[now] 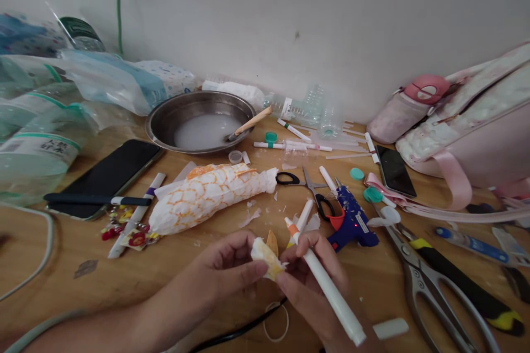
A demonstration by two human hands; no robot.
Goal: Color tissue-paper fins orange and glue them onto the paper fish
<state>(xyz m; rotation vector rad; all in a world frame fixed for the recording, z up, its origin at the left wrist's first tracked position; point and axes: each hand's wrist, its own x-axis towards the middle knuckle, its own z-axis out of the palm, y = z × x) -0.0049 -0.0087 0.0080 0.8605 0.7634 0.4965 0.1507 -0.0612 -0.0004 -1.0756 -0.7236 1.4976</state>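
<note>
The left hand (219, 266) and right hand (307, 293) both pinch the small white piece (265, 255), the right also holding a marker (331, 289), so pulling hard could rip it.

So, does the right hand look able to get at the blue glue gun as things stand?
Probably yes: the blue glue gun lies just beyond the right hand, nothing evident between them. That hand holds a white marker and a small yellowed piece, though, so might need freeing first.
</note>
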